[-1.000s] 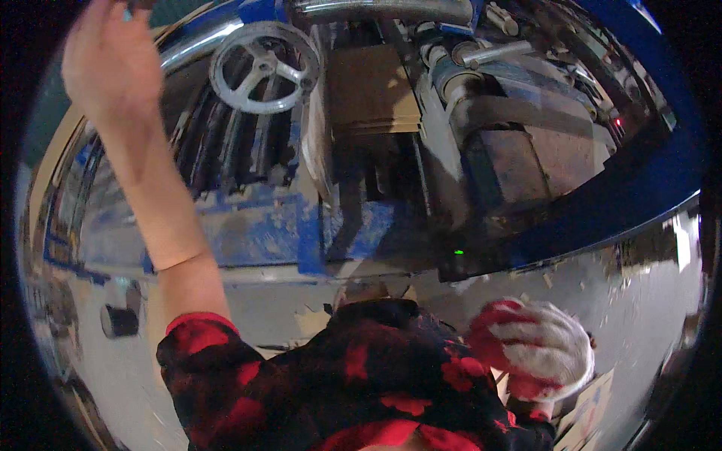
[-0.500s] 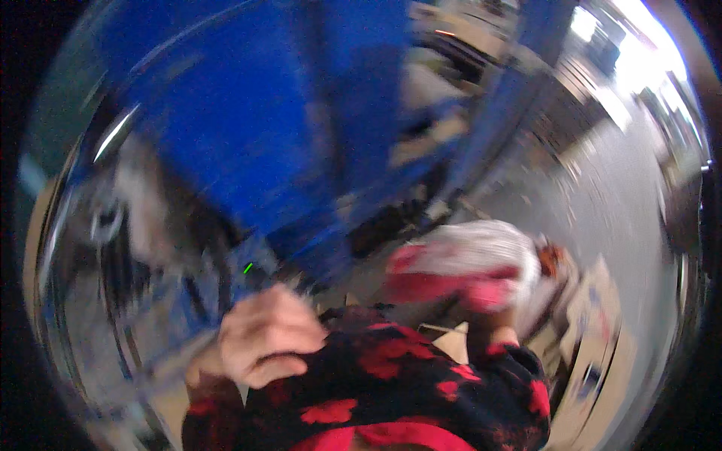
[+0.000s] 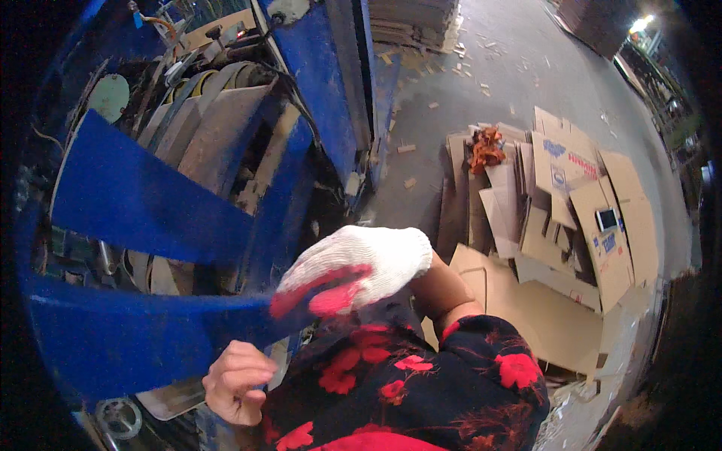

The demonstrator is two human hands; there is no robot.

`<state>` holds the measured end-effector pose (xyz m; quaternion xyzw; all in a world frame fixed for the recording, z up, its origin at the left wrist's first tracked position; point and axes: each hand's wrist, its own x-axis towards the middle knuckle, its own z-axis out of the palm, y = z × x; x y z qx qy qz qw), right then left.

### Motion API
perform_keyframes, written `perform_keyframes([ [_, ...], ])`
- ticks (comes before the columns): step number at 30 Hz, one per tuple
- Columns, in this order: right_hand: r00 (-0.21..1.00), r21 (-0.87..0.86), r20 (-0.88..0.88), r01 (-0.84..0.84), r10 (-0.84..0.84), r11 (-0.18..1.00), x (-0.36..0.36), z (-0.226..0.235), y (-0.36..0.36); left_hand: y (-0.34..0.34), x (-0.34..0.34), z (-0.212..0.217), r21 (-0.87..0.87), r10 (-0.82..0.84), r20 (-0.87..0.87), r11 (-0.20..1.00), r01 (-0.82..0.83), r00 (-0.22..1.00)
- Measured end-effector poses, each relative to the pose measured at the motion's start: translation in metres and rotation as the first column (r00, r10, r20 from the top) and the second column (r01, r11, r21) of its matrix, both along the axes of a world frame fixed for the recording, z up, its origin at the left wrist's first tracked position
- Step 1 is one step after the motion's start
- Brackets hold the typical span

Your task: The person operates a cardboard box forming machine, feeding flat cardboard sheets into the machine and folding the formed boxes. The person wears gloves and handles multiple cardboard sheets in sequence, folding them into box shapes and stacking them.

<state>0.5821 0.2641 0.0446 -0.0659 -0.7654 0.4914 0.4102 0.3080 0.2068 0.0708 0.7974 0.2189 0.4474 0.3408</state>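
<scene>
My bare left hand [image 3: 239, 382] is held low in front of my dark, red-flowered clothing, its fingers curled in and nothing showing in them. My right hand [image 3: 361, 267] wears a white knit glove with red-coated fingers. It hangs in front of my body, near the blue machine panel [image 3: 173, 331], with thumb and fingers bent but apart. No object shows in it. Whether the glove touches the panel I cannot tell.
Blue machinery with belt-wrapped rollers [image 3: 207, 120] fills the left side, with a small handwheel [image 3: 119, 418] low down. Flattened cardboard pieces [image 3: 541, 316] lie on the right, with a phone [image 3: 606, 219] and an orange-brown bundle [image 3: 486, 149] on top. Scraps litter the grey floor [image 3: 496, 83].
My view has swung to the right and sharpened. My gloved right hand has moved left across my body, closer to my left hand, which is now lower.
</scene>
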Motion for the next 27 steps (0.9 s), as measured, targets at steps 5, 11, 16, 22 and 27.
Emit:
perform_keyframes([
  [5,0.996,-0.020,0.085,0.012,-0.010,1.000,0.060,-0.004,0.049,0.026,0.030,0.009,0.041,0.103,-0.032,0.994,-0.102,0.994],
  [11,0.998,-0.166,0.069,0.008,0.004,0.986,0.179,-0.031,0.119,0.095,0.130,-0.006,0.046,0.157,-0.047,0.987,-0.155,0.986],
  [16,0.994,-0.208,0.101,0.057,-0.037,0.977,0.312,-0.027,0.184,0.219,0.285,-0.030,-0.197,-0.180,-0.166,0.969,0.147,0.970],
  [22,0.885,-0.416,-0.033,0.410,-0.464,0.812,0.447,-0.022,0.201,0.332,0.501,-0.054,-0.160,-0.223,-0.088,0.965,0.207,0.971],
  [27,0.223,-0.634,-0.308,0.677,-0.925,0.375,0.514,-0.027,0.224,0.375,0.646,-0.051,0.133,-0.227,0.187,0.970,0.205,0.956],
])
